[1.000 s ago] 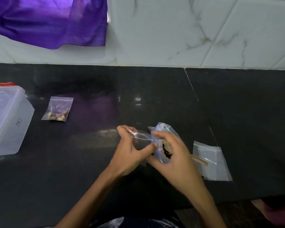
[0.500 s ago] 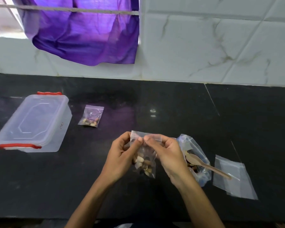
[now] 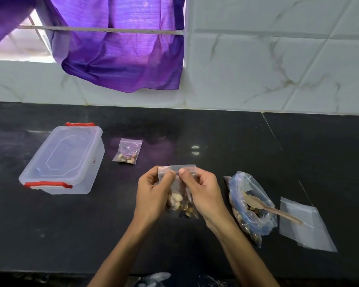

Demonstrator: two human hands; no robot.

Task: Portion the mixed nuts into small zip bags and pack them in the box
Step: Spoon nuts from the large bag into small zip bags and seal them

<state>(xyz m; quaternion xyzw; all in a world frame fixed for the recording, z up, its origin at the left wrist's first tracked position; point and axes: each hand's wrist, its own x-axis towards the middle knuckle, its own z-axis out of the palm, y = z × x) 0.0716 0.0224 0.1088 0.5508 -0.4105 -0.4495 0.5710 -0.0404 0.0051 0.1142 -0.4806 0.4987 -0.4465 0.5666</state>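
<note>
A: Nuts are sitting low in the small zip bag (image 3: 179,195) you are holding upright above the black counter (image 3: 216,141). Your left hand (image 3: 153,193) and right hand (image 3: 203,191) are each pinching the bag's top strip between thumb and fingertips, close together near the middle.

B: So what are you worrying about?

A: I am judging that you are pressing the zip closed. If you are only pinching the middle, the ends may be staying open, and nuts could be spilling once the bag is lying in the box. Squeezing too low could also be trapping a nut in the seal.

B: Anything else at risk?

A: The big supply bag (image 3: 251,206) is slumping open just right of your right wrist, with the wooden spoon (image 3: 272,208) sticking out of it. Your forearm could be knocking the handle and tipping nuts onto the counter.

B: And the count?

A: You are working with one filled bag in hand and one filled bag (image 3: 128,151) lying flat beside the box (image 3: 64,160). I am seeing one supply bag, one spoon, and a flat pile of empty bags (image 3: 305,226) at far right; I cannot tell how many are in it. The single box is sitting at left with its lid on and red clips showing, so nothing is being packed yet.
</note>
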